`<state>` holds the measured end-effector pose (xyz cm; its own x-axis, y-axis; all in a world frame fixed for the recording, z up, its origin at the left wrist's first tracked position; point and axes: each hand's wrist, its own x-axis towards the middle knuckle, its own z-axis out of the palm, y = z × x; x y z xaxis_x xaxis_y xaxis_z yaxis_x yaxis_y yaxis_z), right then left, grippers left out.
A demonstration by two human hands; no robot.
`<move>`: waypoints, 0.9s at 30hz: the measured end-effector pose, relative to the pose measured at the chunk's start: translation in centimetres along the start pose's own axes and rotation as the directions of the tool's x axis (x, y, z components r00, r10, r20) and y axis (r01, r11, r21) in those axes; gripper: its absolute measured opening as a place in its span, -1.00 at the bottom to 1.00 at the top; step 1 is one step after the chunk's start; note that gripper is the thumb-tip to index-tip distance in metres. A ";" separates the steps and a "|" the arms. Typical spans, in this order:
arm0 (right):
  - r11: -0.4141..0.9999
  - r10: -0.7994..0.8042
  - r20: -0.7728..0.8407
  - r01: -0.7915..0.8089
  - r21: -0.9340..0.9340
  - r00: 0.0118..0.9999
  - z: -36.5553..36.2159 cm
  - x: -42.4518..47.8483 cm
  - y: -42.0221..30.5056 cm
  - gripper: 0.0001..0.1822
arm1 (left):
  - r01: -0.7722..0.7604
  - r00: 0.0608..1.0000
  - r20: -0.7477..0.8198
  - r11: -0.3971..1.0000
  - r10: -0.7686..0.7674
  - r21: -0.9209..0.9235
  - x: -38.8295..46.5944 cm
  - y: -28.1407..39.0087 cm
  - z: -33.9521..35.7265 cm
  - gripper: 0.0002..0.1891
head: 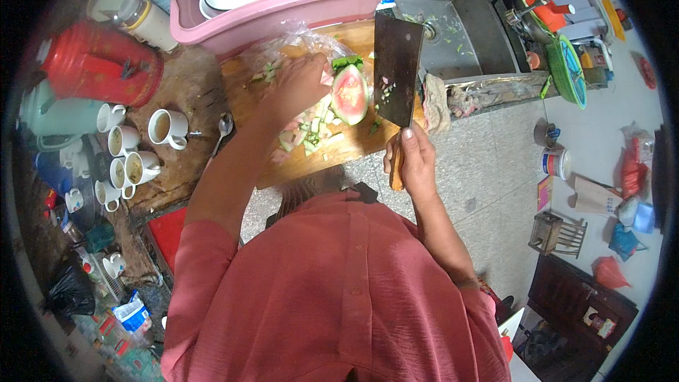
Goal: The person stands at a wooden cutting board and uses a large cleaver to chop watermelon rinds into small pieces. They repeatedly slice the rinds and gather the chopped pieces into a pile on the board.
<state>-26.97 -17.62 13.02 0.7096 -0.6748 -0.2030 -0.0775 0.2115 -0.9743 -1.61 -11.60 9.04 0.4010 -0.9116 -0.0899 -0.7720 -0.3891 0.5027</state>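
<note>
My right hand (412,162) grips the wooden handle of a broad cleaver (399,66), whose dark blade points away from me with small bits stuck to it. My left hand (302,82) reaches over the wooden cutting board (345,151), at the edge of a clear plastic bag (313,40); whether its fingers hold anything is hidden. Beside it lies a cut half (350,96) of what looks like a watermelon, pale pink inside, with a green piece of rind (347,62) behind it. Diced pale green and pink pieces (313,130) are heaped below my left hand.
A pink plastic basin (286,13) with bowls and chopsticks stands behind the board. A metal sink (461,37) is at the right, with a rag (436,103) near its edge. White cups (168,126), a spoon (225,126) and a red thermos (103,66) are at the left.
</note>
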 end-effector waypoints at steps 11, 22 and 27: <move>0.990 0.125 0.109 -0.131 0.051 0.986 4.0 -0.8 0.6 -0.60 | 0.067 0.725 -0.556 0.846 -0.405 -0.528 -5.7 -3.0 -2.4 -0.70; 0.857 0.506 0.433 -0.491 -0.157 0.746 10.6 -1.2 2.7 -0.60 | 0.042 0.607 -0.393 0.522 -0.691 -0.852 -18.9 -8.1 -1.0 -0.73; 0.853 0.504 0.323 -0.403 -0.331 0.801 10.9 -0.6 2.9 -0.55 | -0.012 0.678 -0.342 0.456 -0.650 -0.890 -19.4 -9.9 4.9 -0.74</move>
<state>-19.97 -8.88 11.33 0.7556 -0.2054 -0.6220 -0.5840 0.2189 -0.7817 -4.18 9.29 1.59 0.9427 -0.3202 -0.0937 0.0823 -0.0490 0.9954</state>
